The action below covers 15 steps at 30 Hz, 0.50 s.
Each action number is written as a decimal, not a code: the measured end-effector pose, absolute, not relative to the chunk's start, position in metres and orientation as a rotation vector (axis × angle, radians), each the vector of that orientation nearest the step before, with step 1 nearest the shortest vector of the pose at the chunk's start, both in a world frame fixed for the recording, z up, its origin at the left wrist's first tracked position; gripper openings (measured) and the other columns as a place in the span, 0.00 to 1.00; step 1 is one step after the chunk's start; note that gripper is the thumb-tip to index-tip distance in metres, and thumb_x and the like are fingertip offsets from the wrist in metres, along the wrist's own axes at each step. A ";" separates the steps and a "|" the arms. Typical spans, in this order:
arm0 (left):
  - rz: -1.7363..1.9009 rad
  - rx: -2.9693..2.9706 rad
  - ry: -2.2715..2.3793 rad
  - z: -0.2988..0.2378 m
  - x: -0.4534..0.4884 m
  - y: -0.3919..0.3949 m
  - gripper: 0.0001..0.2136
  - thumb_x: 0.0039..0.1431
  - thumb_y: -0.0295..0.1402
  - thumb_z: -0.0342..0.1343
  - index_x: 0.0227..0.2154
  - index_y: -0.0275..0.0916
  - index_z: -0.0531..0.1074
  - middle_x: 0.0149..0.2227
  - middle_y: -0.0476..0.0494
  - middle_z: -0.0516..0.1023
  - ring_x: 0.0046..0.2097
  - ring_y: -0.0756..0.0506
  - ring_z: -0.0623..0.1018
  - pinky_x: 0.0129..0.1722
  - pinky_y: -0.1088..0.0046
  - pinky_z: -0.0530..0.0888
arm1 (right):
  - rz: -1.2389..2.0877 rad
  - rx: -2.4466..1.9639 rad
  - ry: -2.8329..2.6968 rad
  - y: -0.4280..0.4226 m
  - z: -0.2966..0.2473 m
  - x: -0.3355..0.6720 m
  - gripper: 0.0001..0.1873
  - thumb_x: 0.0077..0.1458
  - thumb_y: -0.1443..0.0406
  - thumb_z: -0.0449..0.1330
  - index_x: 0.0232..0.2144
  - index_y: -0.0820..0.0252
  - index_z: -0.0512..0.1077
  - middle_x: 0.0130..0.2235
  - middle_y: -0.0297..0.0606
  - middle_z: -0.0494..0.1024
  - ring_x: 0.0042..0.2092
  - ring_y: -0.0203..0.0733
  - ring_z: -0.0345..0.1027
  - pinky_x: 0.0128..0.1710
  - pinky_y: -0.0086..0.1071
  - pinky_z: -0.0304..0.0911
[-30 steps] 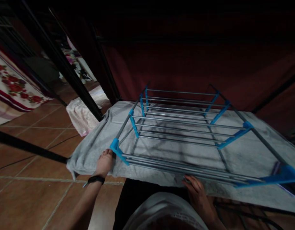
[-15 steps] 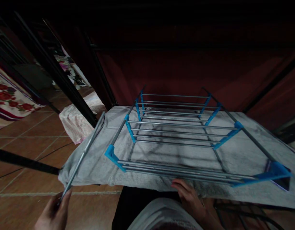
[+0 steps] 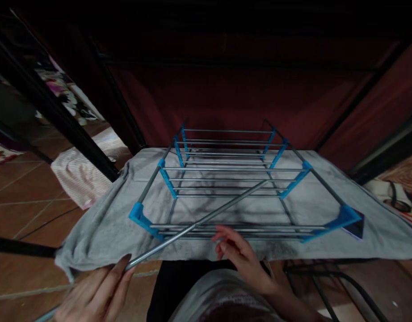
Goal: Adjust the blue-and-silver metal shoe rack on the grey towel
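A long metal tube [image 3: 179,235] is gripped by my left hand [image 3: 100,286] at the lower left. It slants up to the right across the front of a drying rack, its far end above the rack's middle bars. The rack [image 3: 237,169] has grey metal bars and blue plastic joints, and stands on a grey cloth [image 3: 102,223]. My right hand [image 3: 237,252] hovers by the rack's front bars, just below the tube, fingers apart and slightly curled, holding nothing.
A flat dark device, perhaps a phone [image 3: 357,227], lies under the rack's right front corner. Dark red panels [image 3: 226,98] rise behind. A pale striped cloth [image 3: 80,172] and dark frame posts are at the left, with a black metal frame [image 3: 340,275] at lower right.
My left hand has swung the tube from the rack's left side to slant across its front. My right hand has lifted and moved slightly left. The view has shifted right.
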<state>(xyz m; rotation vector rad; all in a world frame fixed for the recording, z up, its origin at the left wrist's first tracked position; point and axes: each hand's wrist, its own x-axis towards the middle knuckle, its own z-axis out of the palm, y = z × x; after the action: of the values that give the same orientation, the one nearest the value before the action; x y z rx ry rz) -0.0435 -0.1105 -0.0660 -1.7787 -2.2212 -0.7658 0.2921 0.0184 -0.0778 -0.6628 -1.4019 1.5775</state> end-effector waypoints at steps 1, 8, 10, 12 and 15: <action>-0.719 -1.842 -2.153 -0.063 -0.036 -0.102 0.19 0.62 0.50 0.47 0.46 0.51 0.78 0.36 0.41 0.82 0.40 0.37 0.80 0.46 0.58 0.74 | 1.608 -0.655 -1.316 0.020 -0.071 0.294 0.19 0.65 0.58 0.59 0.57 0.46 0.69 0.48 0.37 0.77 0.39 0.37 0.73 0.38 0.33 0.71; -0.574 -2.195 -1.599 -0.036 0.022 -0.047 0.15 0.65 0.42 0.51 0.50 0.49 0.76 0.36 0.45 0.82 0.35 0.43 0.79 0.39 0.66 0.73 | 1.589 -0.691 -0.813 0.031 -0.037 0.318 0.13 0.59 0.57 0.65 0.45 0.54 0.76 0.41 0.38 0.79 0.39 0.41 0.75 0.36 0.34 0.72; -0.601 -2.244 -1.439 -0.030 0.037 -0.034 0.15 0.65 0.37 0.52 0.52 0.45 0.74 0.39 0.43 0.82 0.37 0.43 0.80 0.41 0.67 0.73 | 1.565 -0.683 -0.711 0.033 -0.031 0.326 0.11 0.58 0.57 0.67 0.40 0.56 0.78 0.39 0.37 0.80 0.37 0.39 0.74 0.35 0.32 0.72; -0.682 -2.264 -1.290 -0.030 0.047 -0.020 0.16 0.64 0.34 0.52 0.54 0.43 0.73 0.41 0.42 0.82 0.39 0.43 0.80 0.43 0.67 0.73 | 1.537 -0.672 -0.633 0.035 -0.026 0.334 0.11 0.55 0.58 0.69 0.38 0.57 0.78 0.37 0.36 0.80 0.35 0.38 0.74 0.35 0.31 0.72; -0.835 -2.290 -1.055 -0.041 0.051 0.004 0.18 0.63 0.31 0.52 0.55 0.45 0.71 0.41 0.42 0.83 0.39 0.42 0.81 0.42 0.67 0.73 | 1.518 -0.674 -0.568 0.035 -0.023 0.344 0.13 0.51 0.57 0.71 0.37 0.58 0.79 0.35 0.35 0.80 0.34 0.37 0.74 0.33 0.31 0.72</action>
<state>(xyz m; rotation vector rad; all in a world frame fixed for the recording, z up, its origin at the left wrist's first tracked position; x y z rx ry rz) 0.0514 0.0039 -0.0413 -2.2902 -1.0546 -0.8347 0.3442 0.0355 -0.0228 -0.6742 -0.5683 1.5183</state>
